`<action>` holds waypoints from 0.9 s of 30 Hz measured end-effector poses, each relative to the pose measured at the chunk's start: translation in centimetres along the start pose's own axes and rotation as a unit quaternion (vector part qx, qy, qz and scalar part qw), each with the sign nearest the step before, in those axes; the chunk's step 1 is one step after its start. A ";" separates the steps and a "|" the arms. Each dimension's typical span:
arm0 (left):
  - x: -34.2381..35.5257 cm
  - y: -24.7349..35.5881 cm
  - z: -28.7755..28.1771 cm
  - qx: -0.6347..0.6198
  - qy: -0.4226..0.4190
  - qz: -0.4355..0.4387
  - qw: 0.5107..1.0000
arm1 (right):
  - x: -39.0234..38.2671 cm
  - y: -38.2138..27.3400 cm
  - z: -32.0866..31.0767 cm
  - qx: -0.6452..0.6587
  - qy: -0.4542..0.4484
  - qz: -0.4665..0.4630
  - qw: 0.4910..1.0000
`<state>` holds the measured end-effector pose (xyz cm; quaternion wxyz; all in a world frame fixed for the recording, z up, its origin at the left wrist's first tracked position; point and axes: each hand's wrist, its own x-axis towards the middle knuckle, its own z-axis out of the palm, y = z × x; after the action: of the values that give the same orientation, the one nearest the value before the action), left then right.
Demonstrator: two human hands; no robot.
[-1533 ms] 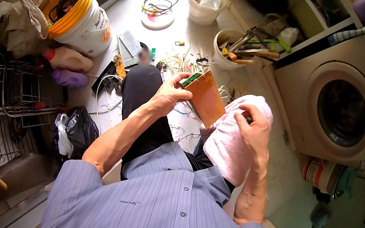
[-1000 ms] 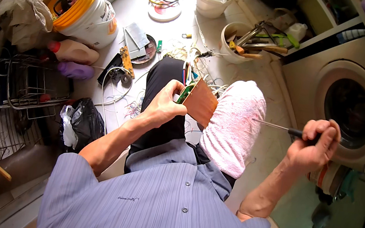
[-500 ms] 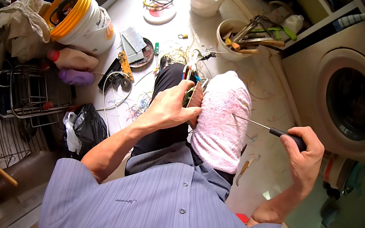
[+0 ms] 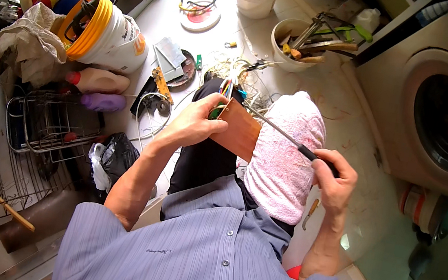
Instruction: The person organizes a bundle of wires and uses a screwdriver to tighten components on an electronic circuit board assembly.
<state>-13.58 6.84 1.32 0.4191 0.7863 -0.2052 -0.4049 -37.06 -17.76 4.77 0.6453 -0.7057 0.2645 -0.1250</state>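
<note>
My left hand [image 4: 203, 120] is closed on the edge of a brown wooden-looking panel [image 4: 239, 134], tilted above my lap. Green parts and colored wires [image 4: 226, 87] show at its far-left side, partly hidden by my fingers. In my right hand [image 4: 336, 181] is a long screwdriver [image 4: 278, 131] with a black handle. Its shaft slants over the panel's right side, and the tip is close to the panel's far edge. I cannot tell whether it touches. A pink towel [image 4: 286, 156] covers my right knee, under the screwdriver.
Loose cables [image 4: 235, 70] lie on the floor beyond my knees. Farther off stands a tool bucket [image 4: 283, 61]. A washing machine [image 4: 399, 109] is at the right. To the left are a white-and-yellow bucket [image 4: 116, 41] and a wire rack [image 4: 32, 127]. A hook-bladed knife [image 4: 312, 209] lies by my right leg.
The brown panel has turned so its broad face shows. My right hand has moved left, bringing the screwdriver from over the towel to the panel's far edge. The view has shifted slightly.
</note>
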 end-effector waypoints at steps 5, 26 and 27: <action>1.0 -1.4 1.0 0.010 0.078 0.073 0.994 | 0.9 2.1 2.8 -0.066 0.045 -0.098 0.992; 2.8 -1.9 2.1 0.051 0.161 -0.001 0.986 | 1.9 -0.4 4.7 -0.185 0.028 -0.197 0.962; 2.8 -2.0 2.1 0.044 0.162 -0.001 0.986 | 2.0 -0.3 4.8 -0.185 0.025 -0.198 0.962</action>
<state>-13.64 5.14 -2.31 0.4112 0.8593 -0.1514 -0.2636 -32.89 -14.78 4.14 0.4589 -0.8478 0.1536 -0.2167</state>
